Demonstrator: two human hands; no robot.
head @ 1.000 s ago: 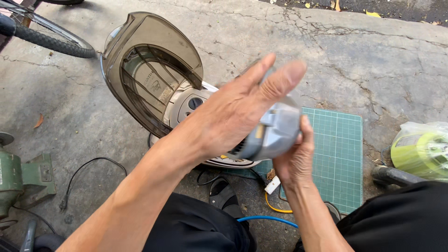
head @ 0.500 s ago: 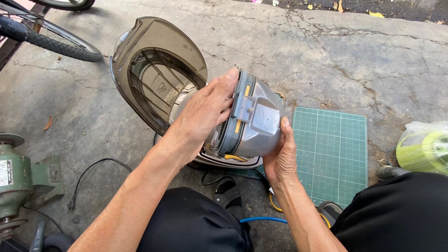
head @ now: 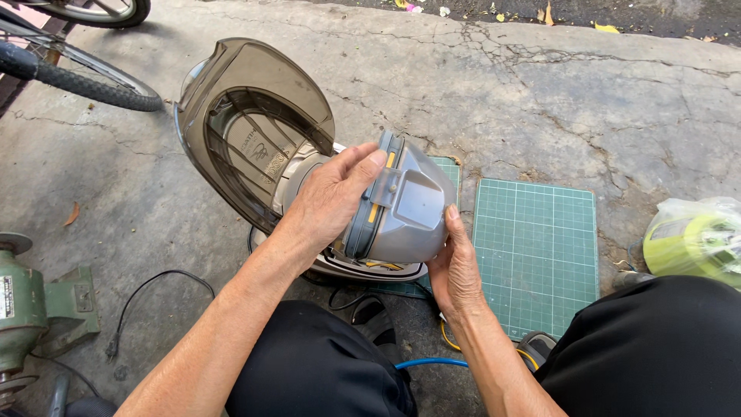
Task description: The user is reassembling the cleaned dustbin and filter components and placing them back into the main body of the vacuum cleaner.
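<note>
Head view is looking down at a cracked concrete floor (head: 432, 93) where a seated person in black trousers (head: 324, 371) is working. At the far left, a green bench grinder (head: 23, 305) is standing on the floor, with a black power cord (head: 147, 297) lying just beside it. At the upper left, a bicycle tyre (head: 81, 81) is crossing the corner. Right of the tyre, a smoke-tinted translucent cover (head: 247, 116) is standing hinged open on a round appliance body (head: 309, 174) resting on the floor. The left hand (head: 328, 205) is lying palm-down over the left face of a grey plastic housing (head: 405, 212), with its fingers (head: 369, 166) curling over the top edge near yellow clips; this hand is clasping the housing. The grey housing is sitting between both hands, raised above the appliance body and in front of the open cover. The right hand (head: 455, 270) is supporting the housing from below and from the right, with its thumb pressing against the lower right side, so both hands are gripping the same part. Right of the hands, a green cutting mat (head: 540, 247) with a white grid is lying flat on the floor. Below the mat, a blue hose (head: 424, 363) and a yellow wire are running between the knees. At the far right, a lime-green object wrapped in a clear plastic bag (head: 695, 239) is lying near the mat.
</note>
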